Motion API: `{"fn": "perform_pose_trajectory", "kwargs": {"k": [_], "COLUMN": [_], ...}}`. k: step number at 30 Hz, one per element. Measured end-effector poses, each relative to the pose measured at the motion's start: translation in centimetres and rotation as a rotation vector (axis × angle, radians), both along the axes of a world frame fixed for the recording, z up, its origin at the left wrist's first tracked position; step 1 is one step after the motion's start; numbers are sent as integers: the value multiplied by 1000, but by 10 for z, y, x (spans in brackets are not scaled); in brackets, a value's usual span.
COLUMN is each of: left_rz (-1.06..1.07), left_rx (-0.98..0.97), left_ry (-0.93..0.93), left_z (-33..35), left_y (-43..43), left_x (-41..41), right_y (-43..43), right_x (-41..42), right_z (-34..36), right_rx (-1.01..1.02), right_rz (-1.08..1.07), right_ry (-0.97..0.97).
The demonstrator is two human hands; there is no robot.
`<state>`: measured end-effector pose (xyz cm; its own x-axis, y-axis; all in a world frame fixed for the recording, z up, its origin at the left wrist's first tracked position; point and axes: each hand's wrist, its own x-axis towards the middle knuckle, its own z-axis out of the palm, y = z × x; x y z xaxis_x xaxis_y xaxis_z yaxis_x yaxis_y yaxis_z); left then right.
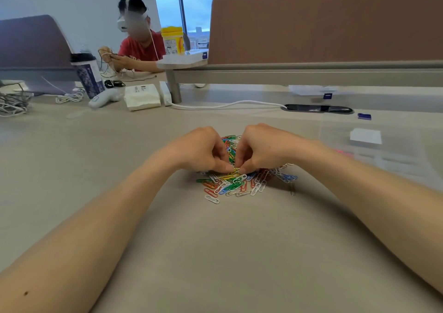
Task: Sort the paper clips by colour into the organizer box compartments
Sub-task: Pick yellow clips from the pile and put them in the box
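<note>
Head camera view, looking down a beige desk (72, 164) at two bare forearms reaching forward. The left hand (203, 149) and right hand (261, 148) meet knuckle to knuckle over a loose pile of paper clips (239, 180) — white, green, red, orange, blue and yellow, tangled together at the centre of the desk. Both hands are curled, fingertips pinched down at the near edge of the heap, and between the two thumbs sits a yellow clip (236, 170); each hand appears to grip one end of it, though whether it is one clip or two hooked together is too small to tell.

To the right, just beyond the right forearm, lies a clear plastic organizer box (374, 159), very faint against the desk, with a white label on it and a few pink or red clips in one compartment. The other compartments look unfilled.

The step in hand seems to be picking or untangling a yellow clip from the pile, so the sorting looks barely begun. Next would call for lifting that clip free without dragging its neighbours, then carrying it right to a compartment of its own — apart from the pink ones.

Across the desk, another person in a red top handles cables.
</note>
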<state>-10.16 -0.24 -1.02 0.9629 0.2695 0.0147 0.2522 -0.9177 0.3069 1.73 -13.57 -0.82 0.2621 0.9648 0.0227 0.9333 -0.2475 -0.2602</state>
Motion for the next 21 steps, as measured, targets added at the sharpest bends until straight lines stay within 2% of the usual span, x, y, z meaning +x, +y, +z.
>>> {"fn": "perform_pose_trajectory", "kwargs": {"k": [7, 14, 21], "left_rz": [-15, -22, -4], "left_rx": [22, 44, -16], "left_ry": [36, 66, 22], "left_z": [-2, -1, 3], "left_y": [-4, -2, 2], "left_x": [1, 0, -1], "right_y": [-3, -5, -5], "right_x": [0, 6, 2], "right_z": [1, 6, 5], "right_rx": [7, -81, 22], "right_rz": [-30, -86, -24], "right_ry": [12, -6, 14]}}
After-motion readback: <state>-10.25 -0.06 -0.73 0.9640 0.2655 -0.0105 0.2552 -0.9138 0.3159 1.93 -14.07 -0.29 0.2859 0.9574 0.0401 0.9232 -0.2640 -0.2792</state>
